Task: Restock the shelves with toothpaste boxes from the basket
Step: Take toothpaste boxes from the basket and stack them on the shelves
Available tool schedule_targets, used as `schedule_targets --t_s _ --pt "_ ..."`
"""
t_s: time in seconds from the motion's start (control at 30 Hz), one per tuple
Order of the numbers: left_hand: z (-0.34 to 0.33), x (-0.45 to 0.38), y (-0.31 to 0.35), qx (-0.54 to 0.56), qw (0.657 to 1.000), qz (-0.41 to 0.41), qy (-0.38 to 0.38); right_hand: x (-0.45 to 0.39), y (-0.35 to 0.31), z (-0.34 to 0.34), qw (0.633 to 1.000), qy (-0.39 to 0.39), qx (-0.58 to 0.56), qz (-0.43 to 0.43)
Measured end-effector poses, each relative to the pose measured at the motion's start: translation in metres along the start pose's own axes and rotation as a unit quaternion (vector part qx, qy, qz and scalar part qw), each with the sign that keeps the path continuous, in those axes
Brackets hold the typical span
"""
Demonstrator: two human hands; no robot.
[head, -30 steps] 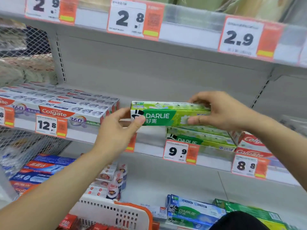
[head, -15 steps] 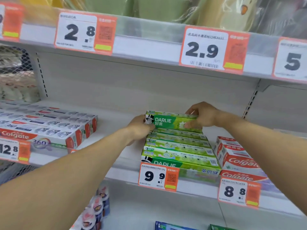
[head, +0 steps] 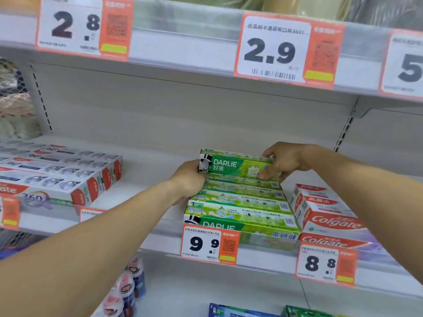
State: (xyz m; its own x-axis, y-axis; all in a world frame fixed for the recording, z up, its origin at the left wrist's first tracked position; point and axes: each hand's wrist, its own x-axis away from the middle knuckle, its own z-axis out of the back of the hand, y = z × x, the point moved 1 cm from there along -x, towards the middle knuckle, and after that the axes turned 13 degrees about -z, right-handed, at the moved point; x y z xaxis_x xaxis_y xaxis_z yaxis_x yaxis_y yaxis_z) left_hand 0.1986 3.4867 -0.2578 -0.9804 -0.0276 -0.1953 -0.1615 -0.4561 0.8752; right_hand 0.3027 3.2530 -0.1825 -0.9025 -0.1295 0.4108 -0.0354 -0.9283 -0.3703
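White metal store shelf point(head: 146, 170), orange price tags along its edge. My left hand point(head: 188, 179) and right hand point(head: 286, 162) grip one green cardboard Darlie toothpaste box point(head: 233, 167) at its ends. Four matching green boxes point(head: 238, 210) lie at 6 o'clock.

A green box point(head: 238, 167) with white letters and a white flower is seen mid-frame. Red and white boxes point(head: 325, 216) are seen at the right, silver ones with red ends point(head: 59, 177) at the left. White price tags point(head: 283, 48) are edged in orange.
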Motion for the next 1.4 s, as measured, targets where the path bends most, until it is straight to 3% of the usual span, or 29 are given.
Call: schedule_targets --t_s 0.23,0.87,0.97,1.03,1.23,1.3,1.4 --pt "-0.008 0.000 -0.008 0.034 0.999 0.001 0.036 -0.003 0.000 -0.003 0.999 0.005 0.030 0.013" --pt "0.002 0.009 -0.009 0.060 0.998 -0.008 0.033 0.001 -0.001 -0.007 0.999 -0.004 0.036 -0.011" --pt "0.011 0.018 -0.004 0.068 0.994 -0.013 0.090 0.007 -0.007 -0.006 0.986 0.059 0.151 -0.023" --pt "0.022 0.028 0.000 0.049 0.989 -0.052 0.128 0.017 -0.017 -0.005 0.969 0.129 0.213 0.012" --pt "0.073 0.102 0.011 -0.013 0.971 -0.187 0.148 0.077 -0.083 -0.028 0.919 0.240 0.198 0.243" --pt "0.093 0.137 0.007 -0.016 0.973 -0.181 0.142 0.102 -0.114 -0.057 0.909 0.227 0.134 0.322" --pt "0.115 0.189 -0.014 -0.029 0.989 -0.119 0.079 0.140 -0.154 -0.126 0.908 0.097 0.049 0.405"
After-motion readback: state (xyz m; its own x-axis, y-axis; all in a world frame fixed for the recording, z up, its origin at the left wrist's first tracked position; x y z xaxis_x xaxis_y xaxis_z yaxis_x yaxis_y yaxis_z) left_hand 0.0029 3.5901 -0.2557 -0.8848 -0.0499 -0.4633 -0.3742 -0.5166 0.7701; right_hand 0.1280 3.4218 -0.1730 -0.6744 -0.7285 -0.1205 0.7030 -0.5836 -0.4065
